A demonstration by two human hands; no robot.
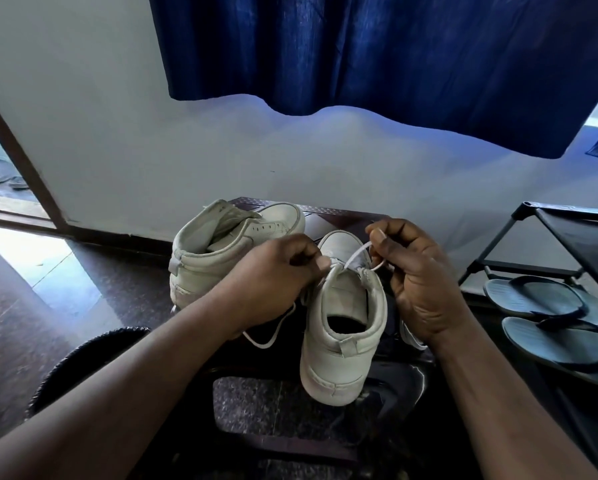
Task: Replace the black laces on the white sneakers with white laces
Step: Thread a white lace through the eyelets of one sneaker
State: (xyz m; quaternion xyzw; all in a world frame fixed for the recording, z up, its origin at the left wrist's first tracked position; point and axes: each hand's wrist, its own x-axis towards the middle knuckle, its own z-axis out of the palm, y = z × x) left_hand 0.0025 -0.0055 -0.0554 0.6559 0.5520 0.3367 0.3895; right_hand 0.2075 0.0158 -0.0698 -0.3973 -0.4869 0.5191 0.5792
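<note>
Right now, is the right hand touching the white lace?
Touching. The head view shows the right hand pinching the white lace between thumb and finger above the nearer sneaker.

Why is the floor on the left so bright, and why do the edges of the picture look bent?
Head view: daylight from the doorway glares off the polished floor, washing it out; the wide-angle lens tilts the door frame and bows the hem of the blue curtain; the white lace and sneaker in the middle look fairly sharp; below them lies deep shadow.

Head-worn view, close, forward and downward
</note>
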